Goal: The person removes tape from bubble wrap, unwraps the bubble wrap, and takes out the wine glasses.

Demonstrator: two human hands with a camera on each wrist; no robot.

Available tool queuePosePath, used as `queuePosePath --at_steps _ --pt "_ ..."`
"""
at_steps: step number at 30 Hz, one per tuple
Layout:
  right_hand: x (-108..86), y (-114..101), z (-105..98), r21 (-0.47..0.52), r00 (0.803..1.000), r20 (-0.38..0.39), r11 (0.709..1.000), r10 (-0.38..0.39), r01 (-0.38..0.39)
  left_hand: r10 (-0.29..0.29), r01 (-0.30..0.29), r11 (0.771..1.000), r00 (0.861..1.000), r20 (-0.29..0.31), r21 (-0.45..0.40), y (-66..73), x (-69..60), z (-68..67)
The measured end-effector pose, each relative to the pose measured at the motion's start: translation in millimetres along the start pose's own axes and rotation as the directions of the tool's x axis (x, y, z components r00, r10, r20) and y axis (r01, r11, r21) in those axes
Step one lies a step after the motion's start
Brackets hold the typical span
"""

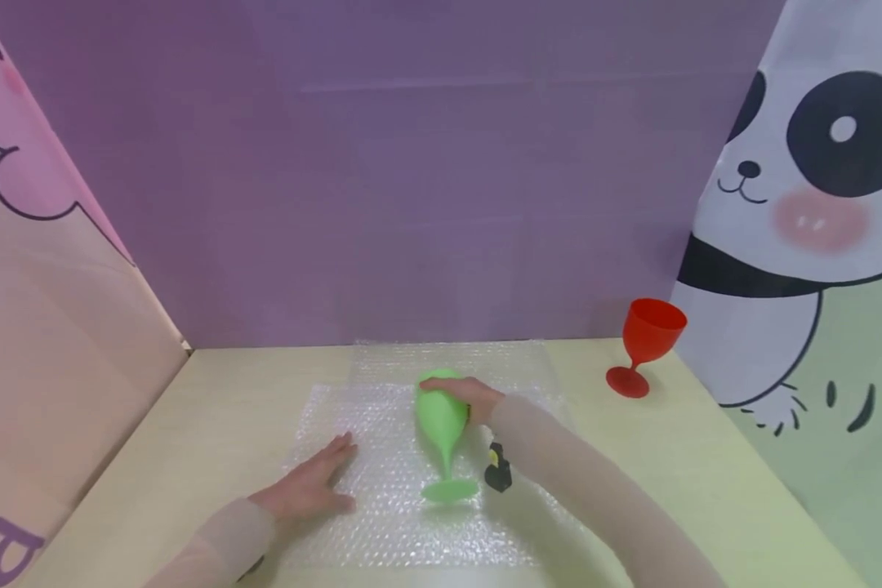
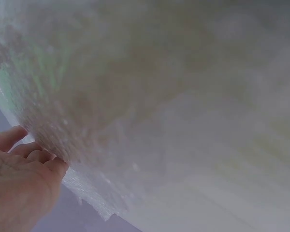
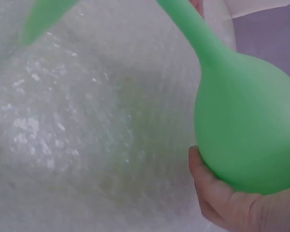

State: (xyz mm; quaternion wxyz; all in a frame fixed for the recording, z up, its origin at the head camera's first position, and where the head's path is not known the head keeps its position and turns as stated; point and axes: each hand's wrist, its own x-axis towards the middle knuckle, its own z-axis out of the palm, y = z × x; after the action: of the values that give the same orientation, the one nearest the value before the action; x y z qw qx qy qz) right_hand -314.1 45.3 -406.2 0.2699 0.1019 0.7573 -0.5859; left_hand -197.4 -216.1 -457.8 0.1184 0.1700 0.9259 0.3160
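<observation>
A light green plastic goblet (image 1: 442, 420) is over the sheet of bubble wrap (image 1: 382, 523), its bowl toward the back and its foot toward the front. My right hand (image 1: 473, 395) grips the goblet's bowl, the thumb lying across its far end. In the right wrist view, fingers (image 3: 212, 191) curl under the green bowl (image 3: 246, 121). To the left, my left hand (image 1: 310, 487) lies at the bubble wrap's left edge, fingers spread and holding nothing. In the left wrist view, the left hand's fingertips (image 2: 55, 166) touch the wrap (image 2: 87, 179).
A red goblet (image 1: 652, 331) stands upright at the back right of the pale tabletop (image 1: 228, 408). Behind the table rises a purple backdrop (image 1: 412, 204). Printed panels flank both sides, with a panda (image 1: 764, 318) on the right one.
</observation>
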Motion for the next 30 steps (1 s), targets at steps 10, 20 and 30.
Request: queuePosePath --at_steps 10,20,30 --pt "-15.3 -17.3 -17.5 0.018 0.991 0.032 0.991 -0.131 0.130 0.001 -0.001 1.000 1.000 0.003 -0.023 1.7 -1.0 -0.4" --pt "-49.8 -40.7 -40.6 -0.008 0.951 -0.010 0.951 -0.308 0.308 0.043 -0.043 0.999 0.999 0.005 -0.007 -2.4 -0.1 -0.3" --pt "-71.5 -38.6 -76.7 -0.155 0.903 -0.136 0.909 -0.407 0.387 0.065 -0.065 0.998 0.998 0.002 -0.001 -3.1 -0.2 -1.1"
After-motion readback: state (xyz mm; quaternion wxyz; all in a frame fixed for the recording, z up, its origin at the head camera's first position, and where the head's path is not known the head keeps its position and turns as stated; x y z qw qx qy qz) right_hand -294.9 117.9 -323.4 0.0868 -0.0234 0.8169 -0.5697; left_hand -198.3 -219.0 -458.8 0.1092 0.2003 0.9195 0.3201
